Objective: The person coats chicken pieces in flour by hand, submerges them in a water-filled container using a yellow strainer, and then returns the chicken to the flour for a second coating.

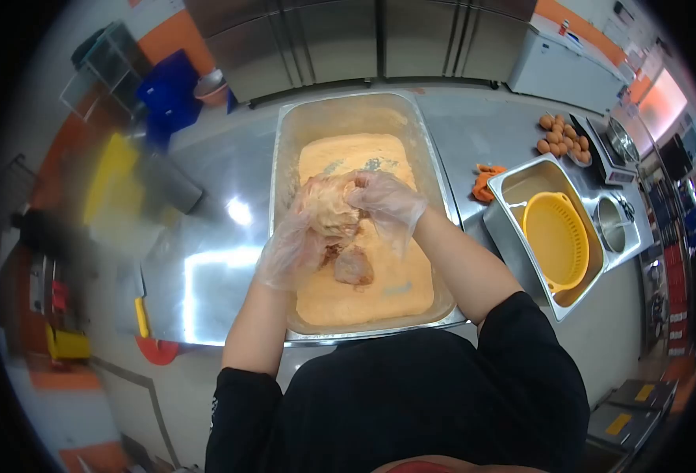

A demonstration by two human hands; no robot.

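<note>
Over the steel pan (345, 110) on the counter (222, 173), holding a lump of raw-looking meat (332, 206) above orange-tinted powder (348, 307). Gripped at its left side by the gloved left hand (291, 240) and at its upper right edge by the gloved right hand (386, 199), with fingers drawn in. Probably at the step of coating or opening out folds; impossible to tell which. To judge by this hold, best to support from the left, turn gently, and avoid snagging a second piece (353, 266) lying just on the near side.
</note>
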